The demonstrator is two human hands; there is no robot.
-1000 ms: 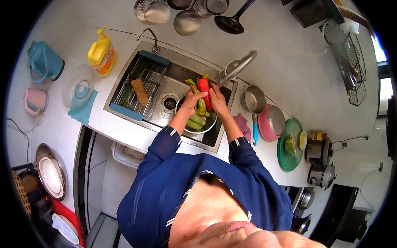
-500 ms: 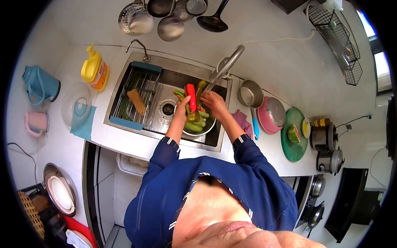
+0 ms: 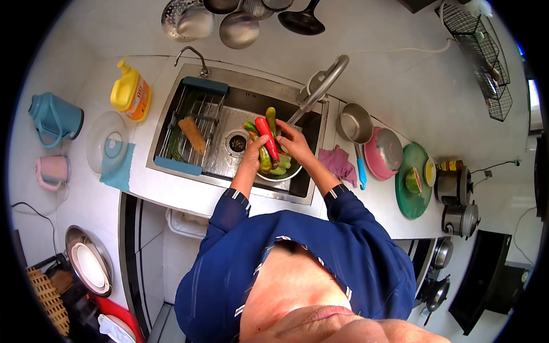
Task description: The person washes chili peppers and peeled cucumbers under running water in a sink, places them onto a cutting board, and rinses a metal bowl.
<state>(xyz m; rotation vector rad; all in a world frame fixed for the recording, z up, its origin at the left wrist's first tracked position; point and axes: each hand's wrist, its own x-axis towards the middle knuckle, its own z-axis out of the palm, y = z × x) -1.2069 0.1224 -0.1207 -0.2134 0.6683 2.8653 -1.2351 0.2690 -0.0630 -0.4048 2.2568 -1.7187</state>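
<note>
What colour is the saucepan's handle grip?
The handle grip is bright blue, shown best in the head view.

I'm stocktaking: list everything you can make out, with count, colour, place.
Sink: 1, silver, in counter
Bowl: 1, pale-rimmed, in sink
Red pepper: 1, red, over bowl
Green peppers: several, green, beside it
Rack: 1, teal-ended, across sink's left
Scrubber: 1, brown, on rack
Taps: 2, silver, behind sink
Pump bottle: 1, yellow, left of sink
Jug: 1, blue, far left
Saucepan: 1, silver, right of sink
Basin: 1, pink, beside saucepan
Board: 1, green, right of basin
Melon piece: 1, green, on board
Utensils: several, grey and black, at top
Left hand: 1, bare, holding peppers
Right hand: 1, bare, beside peppers
</note>
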